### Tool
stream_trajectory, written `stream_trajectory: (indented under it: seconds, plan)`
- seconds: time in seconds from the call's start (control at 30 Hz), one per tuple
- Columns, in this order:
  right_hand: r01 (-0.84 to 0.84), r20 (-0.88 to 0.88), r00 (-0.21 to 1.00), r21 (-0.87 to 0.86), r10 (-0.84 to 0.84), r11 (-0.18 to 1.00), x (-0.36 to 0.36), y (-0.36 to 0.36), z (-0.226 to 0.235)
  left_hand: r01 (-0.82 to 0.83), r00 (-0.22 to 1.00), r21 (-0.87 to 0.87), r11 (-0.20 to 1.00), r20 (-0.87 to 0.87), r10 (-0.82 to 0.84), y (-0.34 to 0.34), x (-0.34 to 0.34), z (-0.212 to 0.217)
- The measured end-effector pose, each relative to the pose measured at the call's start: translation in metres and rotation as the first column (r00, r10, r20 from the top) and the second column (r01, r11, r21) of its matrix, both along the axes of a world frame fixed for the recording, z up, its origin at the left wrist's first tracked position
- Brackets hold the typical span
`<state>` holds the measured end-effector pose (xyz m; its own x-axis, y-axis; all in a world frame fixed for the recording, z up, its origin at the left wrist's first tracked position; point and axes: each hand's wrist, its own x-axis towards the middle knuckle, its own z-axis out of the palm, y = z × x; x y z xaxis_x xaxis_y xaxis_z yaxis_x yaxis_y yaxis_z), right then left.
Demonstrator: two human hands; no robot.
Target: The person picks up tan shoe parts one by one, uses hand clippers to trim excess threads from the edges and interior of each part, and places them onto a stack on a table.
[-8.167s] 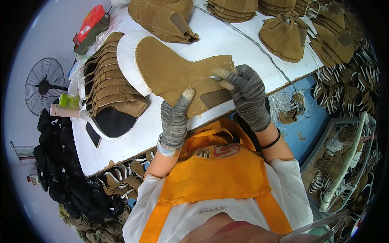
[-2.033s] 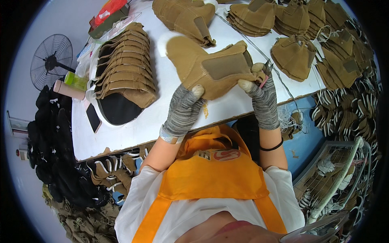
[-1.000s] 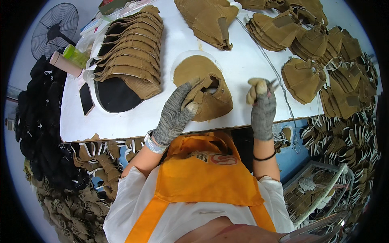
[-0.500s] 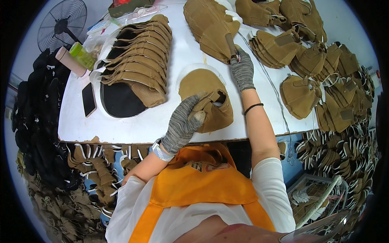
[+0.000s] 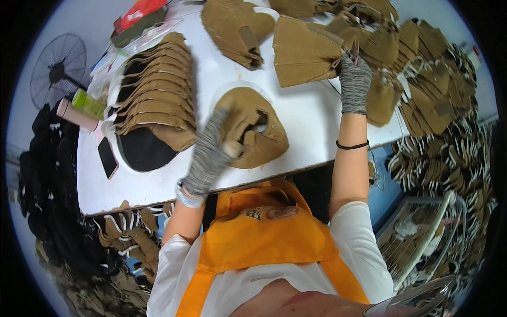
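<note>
A brown shoe upper (image 5: 269, 145) with a white rim along its far edge lies on the table in front of me, its opening facing up. My left hand (image 5: 208, 150), in a grey knitted glove, is against its left side. The fingers are stretched and blurred, with the thumb apart from them. My right hand (image 5: 355, 84), gloved alike, grips the gathered end of a second group of brown uppers (image 5: 303, 53) at the right. A small, thin pointed tool (image 5: 356, 50) shows at the right fingers; its kind is unclear.
A row of overlapping brown uppers (image 5: 158, 90) stands at the left beside a phone (image 5: 108, 158), a pink cup (image 5: 77, 114) and a green container (image 5: 87, 104). Another upper (image 5: 232, 31) lies at the back. More piles (image 5: 428, 79) crowd the right; a wire basket (image 5: 417, 238) stands below.
My right hand has moved right from the far upper and now grips uppers from the right side. My left fingers have spread from the thumb. The whole view has shifted and tilted.
</note>
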<state>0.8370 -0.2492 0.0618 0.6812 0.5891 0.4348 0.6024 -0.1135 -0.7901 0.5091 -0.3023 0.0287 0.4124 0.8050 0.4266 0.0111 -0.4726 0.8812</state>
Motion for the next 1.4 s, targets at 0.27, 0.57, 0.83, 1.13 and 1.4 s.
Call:
stream_trajectory:
  seconds: [0.27,0.57,0.83,1.13,1.4]
  plan:
    - [-0.078,0.627,0.779,0.107,-0.006,0.991,0.023,-0.05,0.006,0.503,0.818,-0.256,0.826,-0.167,-0.55,0.057,0.083,0.09]
    - [-0.14,0.072,0.99,0.66,0.123,0.738,-0.04,-0.092,0.011,0.737,0.585,-0.389,0.552,0.776,-0.235,0.063,0.13,0.082]
    - [-0.314,-0.192,0.756,0.733,0.626,0.604,-0.081,-0.071,0.019,0.714,0.629,-0.425,0.557,0.739,-0.243,0.023,0.128,0.092]
    - [-0.534,-0.416,0.537,0.506,0.734,0.678,-0.057,-0.1,0.011,0.824,0.483,-0.352,0.444,0.846,-0.226,0.024,0.116,0.088]
    - [-0.383,-0.25,0.81,0.457,0.53,0.802,-0.065,-0.122,0.025,0.641,0.709,-0.416,0.645,0.642,-0.291,0.028,0.104,0.107]
